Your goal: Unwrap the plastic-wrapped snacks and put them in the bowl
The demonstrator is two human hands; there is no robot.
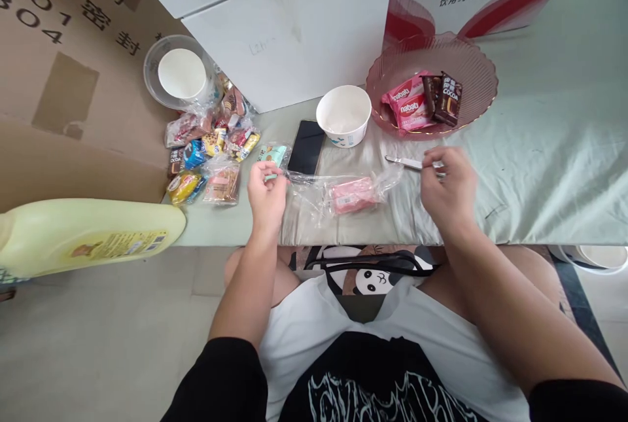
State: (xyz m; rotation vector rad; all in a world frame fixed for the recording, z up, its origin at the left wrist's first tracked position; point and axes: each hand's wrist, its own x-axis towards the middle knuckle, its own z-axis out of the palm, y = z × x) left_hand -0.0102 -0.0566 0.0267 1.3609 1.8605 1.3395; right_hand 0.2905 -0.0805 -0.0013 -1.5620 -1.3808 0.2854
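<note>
My left hand (267, 192) pinches the left end of a clear plastic bag (314, 203) at the table's front. Inside the bag, or under its film, lies a pink packet (354, 195). My right hand (449, 185) is closed around a slim silver knife (406, 162), its tip pointing left. The knife is above and right of the bag, apart from the pink packet. Just behind my left hand lies a small mint-green packet (273, 155). A dark phone (306, 148) rests behind the bag, beside a white paper bowl (344, 116).
A pink ribbed glass bowl (478, 91) holds several wrapped snacks. More snack packets (214, 142) are piled at left, near nested cups (181, 74). A cardboard box (63, 95), white boxes (294, 36) and a yellow bottle (93, 233) border the table.
</note>
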